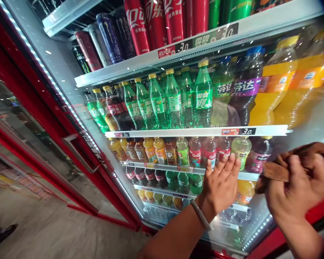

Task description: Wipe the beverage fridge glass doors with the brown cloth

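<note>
My left hand (221, 183), with a grey band (200, 214) at the wrist, is held up flat, fingers stretched out and holding nothing. It is in front of the shelf of small juice bottles, nearest a red-labelled Qoo bottle (223, 146) and a pale green bottle (241, 151). I cannot tell whether it touches glass. At the right, my right hand (299, 187) is closed on a crumpled brown cloth (275, 172), beside the drinks fridge's right side. Part of the cloth is hidden behind the fingers.
Lit fridge shelves hold green Sprite bottles (172, 99), orange soda bottles (275, 75), red cola cans (153, 25) and dark energy-drink cans (108, 37). A red-framed door with a metal handle (79, 153) stands left. Grey floor (78, 233) lies below; a dark shoe (2, 235) shows lower left.
</note>
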The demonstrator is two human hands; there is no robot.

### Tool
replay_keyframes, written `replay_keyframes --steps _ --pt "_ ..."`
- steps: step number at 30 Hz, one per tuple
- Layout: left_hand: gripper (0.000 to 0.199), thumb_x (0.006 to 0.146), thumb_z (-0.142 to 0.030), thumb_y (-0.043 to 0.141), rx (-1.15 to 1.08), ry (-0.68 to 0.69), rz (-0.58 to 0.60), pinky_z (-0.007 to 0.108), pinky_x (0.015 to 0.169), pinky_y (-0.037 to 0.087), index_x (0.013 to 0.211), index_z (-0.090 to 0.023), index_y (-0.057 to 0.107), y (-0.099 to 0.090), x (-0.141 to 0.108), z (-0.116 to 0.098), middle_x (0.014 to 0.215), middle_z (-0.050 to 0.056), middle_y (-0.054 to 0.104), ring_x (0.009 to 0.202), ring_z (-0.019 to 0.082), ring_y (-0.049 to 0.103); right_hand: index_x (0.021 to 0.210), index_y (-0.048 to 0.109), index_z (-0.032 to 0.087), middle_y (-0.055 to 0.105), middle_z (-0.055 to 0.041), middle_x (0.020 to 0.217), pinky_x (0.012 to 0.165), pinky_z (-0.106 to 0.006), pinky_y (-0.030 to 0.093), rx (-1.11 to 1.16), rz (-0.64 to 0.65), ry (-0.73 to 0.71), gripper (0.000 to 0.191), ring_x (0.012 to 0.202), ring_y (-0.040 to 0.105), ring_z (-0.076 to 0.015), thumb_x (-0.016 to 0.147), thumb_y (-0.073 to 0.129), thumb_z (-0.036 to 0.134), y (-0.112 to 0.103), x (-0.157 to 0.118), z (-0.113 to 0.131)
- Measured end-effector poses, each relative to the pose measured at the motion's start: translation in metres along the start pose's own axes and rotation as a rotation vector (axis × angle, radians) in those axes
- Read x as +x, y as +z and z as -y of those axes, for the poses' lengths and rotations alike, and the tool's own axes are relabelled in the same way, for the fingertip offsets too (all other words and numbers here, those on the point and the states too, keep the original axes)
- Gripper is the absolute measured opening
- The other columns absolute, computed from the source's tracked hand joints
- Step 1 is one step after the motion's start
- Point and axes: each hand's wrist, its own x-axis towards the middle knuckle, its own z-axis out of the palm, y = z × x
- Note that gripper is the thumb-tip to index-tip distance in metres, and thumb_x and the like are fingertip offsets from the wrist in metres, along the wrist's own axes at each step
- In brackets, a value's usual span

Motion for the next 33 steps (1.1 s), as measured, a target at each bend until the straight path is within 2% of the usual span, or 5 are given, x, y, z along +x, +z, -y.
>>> replay_keyframes --steps 8,14,22,28,33 --pt "0.059 0.097 -0.028 0.052 0.014 0.025 0.015 0.045 0.135 0.012 0.156 -0.021 0.048 0.012 -0.022 0.01 0.17 -0.002 0.035 0.165 0.019 0.005 0.159 0.042 0.039 0.057 -0.0055 0.152 0.129 -0.058 0.031 -0.003 0.138 -0.142 0.084 0.15 0.044 -0.0341 0.087 0.074 0.01 0.014 -0.071 0.014" --pt "0.062 0.098 -0.029 0.048 -0.017 -0.06 0.024 0.059 0.132 -0.008 0.158 -0.019 0.044 0.018 -0.023 -0.006 0.168 0.003 0.039 0.165 0.025 0.009 0.156 0.049 0.03 0.044 -0.0139 0.163 0.121 -0.067 0.034 -0.167 -0.133 0.086 0.073 0.146 0.046 -0.0404 0.089 0.068 0.008 0.021 -0.01 0.026" --pt "0.058 0.101 -0.029 0.048 -0.04 -0.01 0.052 0.044 0.133 0.014 0.158 -0.018 0.044 0.017 -0.04 0.012 0.164 0.003 0.047 0.157 0.02 0.034 0.158 0.042 0.041 0.055 -0.0042 0.155 0.125 -0.065 0.036 -0.018 0.12 -0.115 0.077 0.149 0.044 -0.0331 0.091 0.065 0.01 0.023 -0.064 0.034" --pt "0.062 0.101 -0.025 0.048 -0.045 -0.104 0.062 0.054 0.125 0.03 0.162 -0.021 0.036 0.013 -0.043 0.037 0.16 0.004 0.052 0.146 0.028 0.05 0.156 0.049 0.032 0.043 -0.0112 0.164 0.121 -0.071 0.032 -0.11 -0.09 0.092 0.074 0.148 0.043 -0.0434 0.089 0.065 0.007 0.031 -0.013 0.046" --pt "0.063 0.099 -0.025 0.052 -0.005 -0.104 0.066 0.054 0.125 0.027 0.161 -0.019 0.038 0.006 -0.05 0.056 0.162 0.007 0.05 0.149 0.03 0.046 0.159 0.042 0.037 0.061 -0.006 0.148 0.127 -0.063 0.03 0.087 0.127 -0.137 0.077 0.151 0.04 -0.0331 0.091 0.068 0.013 0.052 -0.038 0.083"
